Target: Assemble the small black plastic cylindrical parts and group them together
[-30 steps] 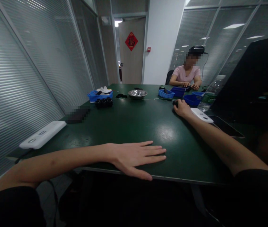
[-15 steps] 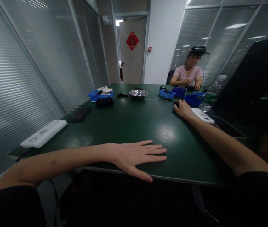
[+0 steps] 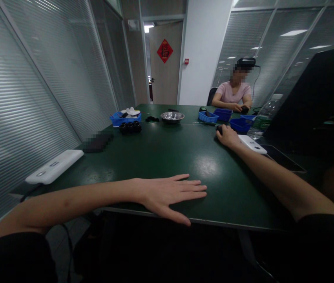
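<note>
My left hand (image 3: 169,194) lies flat on the green tabletop (image 3: 167,153), palm down near the front edge, fingers spread and thumb reaching over the edge. It holds nothing. Farther off to the right, my right hand (image 3: 228,137) rests curled over a black computer mouse (image 3: 219,129), mostly hidden under the fingers. Just beside that wrist lies a white box-like device (image 3: 252,144), with a dark flat tablet-like panel (image 3: 284,158) to its right.
A steel bowl (image 3: 172,117), a blue basket (image 3: 125,119) with white items and black round objects (image 3: 130,127) stand toward the back. Blue bins (image 3: 240,125), a plastic bottle (image 3: 262,120) and a dark monitor (image 3: 311,94) occupy the right. A co-worker (image 3: 234,92) sits at the far side.
My hands stay practically where they were. Across the table, the co-worker's hands have come closer together around a small dark object.
</note>
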### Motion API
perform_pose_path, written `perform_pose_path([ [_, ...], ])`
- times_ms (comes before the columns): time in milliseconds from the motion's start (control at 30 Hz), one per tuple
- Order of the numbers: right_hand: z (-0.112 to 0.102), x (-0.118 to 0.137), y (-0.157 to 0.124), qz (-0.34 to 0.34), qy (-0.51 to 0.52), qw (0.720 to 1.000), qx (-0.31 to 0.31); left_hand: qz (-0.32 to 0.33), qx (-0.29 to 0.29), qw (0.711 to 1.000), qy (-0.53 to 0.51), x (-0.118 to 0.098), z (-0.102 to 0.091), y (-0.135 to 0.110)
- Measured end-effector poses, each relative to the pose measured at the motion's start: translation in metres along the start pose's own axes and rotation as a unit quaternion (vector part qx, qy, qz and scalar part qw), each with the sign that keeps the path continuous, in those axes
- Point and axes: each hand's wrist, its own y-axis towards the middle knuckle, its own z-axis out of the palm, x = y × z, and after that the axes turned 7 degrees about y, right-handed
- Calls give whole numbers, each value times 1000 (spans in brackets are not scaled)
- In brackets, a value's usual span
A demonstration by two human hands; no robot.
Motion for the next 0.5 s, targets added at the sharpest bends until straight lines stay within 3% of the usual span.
perform_pose_path([
  [200,-14,12,-8,-6,16,1000,9,1,-15,1000,-11,1,3,1],
  [300,-23,32,-15,-42,38,998,31,-1,-88,996,-31,15,2,0],
  [367,-27,59,-32,-100,62,991,61,-59,-193,979,-35,34,-3,-5],
  [433,-33,99,-62,-175,92,976,96,-168,-298,939,-29,63,-10,-16],
  [500,-44,144,-105,-267,134,944,137,-268,-333,904,25,97,-18,-32],
])
